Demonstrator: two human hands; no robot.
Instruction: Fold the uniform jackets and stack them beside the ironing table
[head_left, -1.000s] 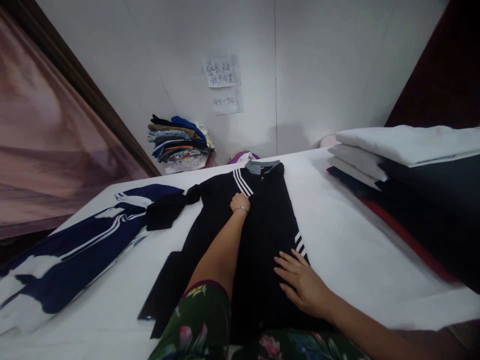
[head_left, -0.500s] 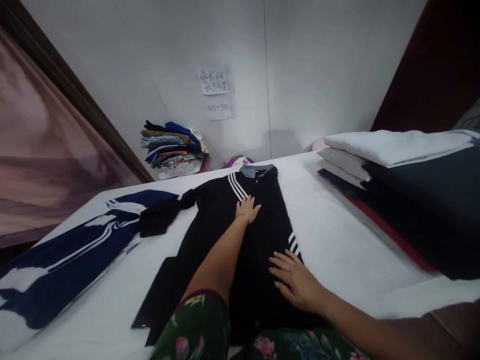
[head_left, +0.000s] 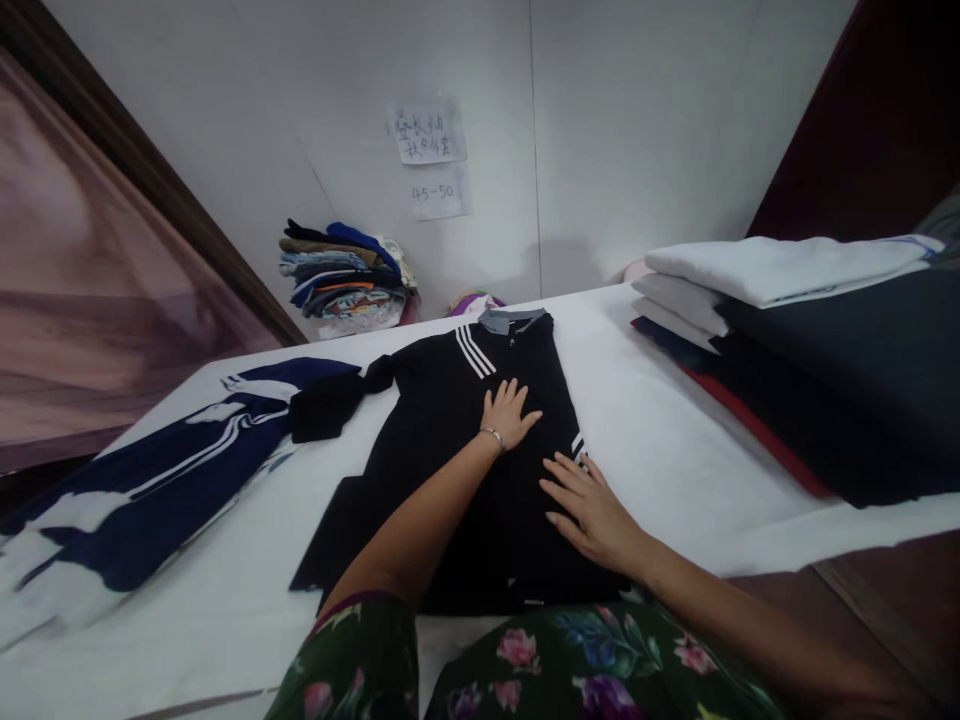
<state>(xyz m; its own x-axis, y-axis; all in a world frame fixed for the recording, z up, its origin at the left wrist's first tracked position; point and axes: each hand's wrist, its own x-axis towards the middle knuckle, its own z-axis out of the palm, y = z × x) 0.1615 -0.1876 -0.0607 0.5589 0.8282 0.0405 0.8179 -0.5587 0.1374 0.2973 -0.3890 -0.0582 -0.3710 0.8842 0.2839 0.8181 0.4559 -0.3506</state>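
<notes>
My left hand (head_left: 510, 415) lies flat on the black shirt (head_left: 435, 400), fingers spread; my right hand (head_left: 596, 515) rests, fingers apart, near its right edge. The shirt lies on the bench (head_left: 652, 450).

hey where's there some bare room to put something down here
White table shows between the black top and the folded stack on the right, and at front left, between that top and the navy garment. It's crowded where the black sleeve meets the navy garment, and under the left hand and right hand.
</notes>
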